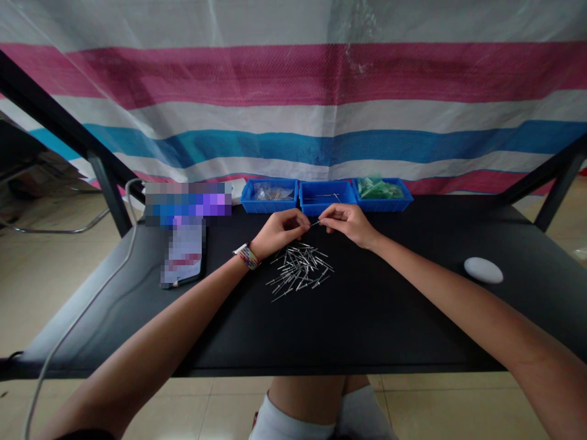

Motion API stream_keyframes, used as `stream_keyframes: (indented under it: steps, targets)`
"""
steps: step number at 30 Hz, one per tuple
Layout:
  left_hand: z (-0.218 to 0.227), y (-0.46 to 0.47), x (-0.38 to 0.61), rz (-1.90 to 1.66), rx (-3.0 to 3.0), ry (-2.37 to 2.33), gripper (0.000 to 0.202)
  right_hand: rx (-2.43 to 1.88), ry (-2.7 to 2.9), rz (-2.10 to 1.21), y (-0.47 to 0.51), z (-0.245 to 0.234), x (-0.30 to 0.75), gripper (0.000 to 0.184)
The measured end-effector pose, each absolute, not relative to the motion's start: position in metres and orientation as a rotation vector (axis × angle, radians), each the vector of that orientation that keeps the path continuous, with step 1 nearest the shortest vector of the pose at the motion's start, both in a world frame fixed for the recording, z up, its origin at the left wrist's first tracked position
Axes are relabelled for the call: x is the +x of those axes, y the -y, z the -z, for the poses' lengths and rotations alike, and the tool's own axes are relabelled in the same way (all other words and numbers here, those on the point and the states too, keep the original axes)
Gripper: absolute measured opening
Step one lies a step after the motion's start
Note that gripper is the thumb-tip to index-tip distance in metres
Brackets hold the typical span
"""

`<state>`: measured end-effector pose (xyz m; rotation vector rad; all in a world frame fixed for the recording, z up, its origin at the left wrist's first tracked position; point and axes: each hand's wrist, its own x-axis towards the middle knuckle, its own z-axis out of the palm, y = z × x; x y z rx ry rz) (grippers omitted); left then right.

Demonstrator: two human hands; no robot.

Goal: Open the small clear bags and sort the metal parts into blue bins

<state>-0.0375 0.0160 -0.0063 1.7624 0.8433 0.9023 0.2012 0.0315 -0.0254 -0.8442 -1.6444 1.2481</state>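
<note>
My left hand point(283, 231), with a band on its wrist, and my right hand point(349, 223) meet just in front of the blue bins. Between their pinched fingertips is a thin silver blind rivet point(315, 223), its ends partly hidden by the fingers. A loose pile of several blind rivets point(300, 267) lies on the black table point(367, 318) just below my hands. Behind the hands, the middle blue bin point(322, 205) contains a few thin metal pieces.
The left blue bin point(247, 200) holds clear plastic bags, the right one point(395, 206) green packets. A phone point(186, 253) lies at left, partly blurred out. A white cable point(87, 293) runs down the left side. At right sits a white oval object point(483, 270). Striped sheeting point(293, 73) hangs behind.
</note>
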Motion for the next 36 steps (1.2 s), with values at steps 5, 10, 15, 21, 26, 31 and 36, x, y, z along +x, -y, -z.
stream_keyframes:
  steps: [5,10,15,21,26,31,36]
  targets:
    - [0.0075,-0.0167,-0.0378,-0.895,1.812,-0.861,0.021,-0.844,1.635,-1.247,-0.0321,0.0265,0.2024,0.028]
    - [0.0095,-0.0178,-0.0384,-0.894,1.835,-0.858,0.022,-0.844,1.613,-1.265,-0.0310,0.0244,0.2022,0.027]
    - [0.0096,-0.0178,-0.0384,-0.925,1.792,-0.833,0.023,-0.844,1.619,-1.272,-0.0295,0.0216,0.2012,0.027]
    - [0.0072,-0.0169,-0.0379,-0.939,1.791,-0.849,0.025,-0.825,1.619,-1.299,-0.0279,0.0206,0.2002,0.028]
    - [0.0083,-0.0173,-0.0390,-0.924,1.836,-0.857,0.028,-0.820,1.605,-1.304,-0.0277,0.0205,0.2005,0.029]
    - [0.0111,-0.0184,-0.0400,-0.914,1.845,-0.876,0.032,-0.822,1.611,-1.301,-0.0286,0.0220,0.2006,0.030]
    - [0.0105,-0.0189,-0.0393,-0.909,1.862,-0.880,0.034,-0.833,1.622,-1.281,-0.0293,0.0238,0.2007,0.027]
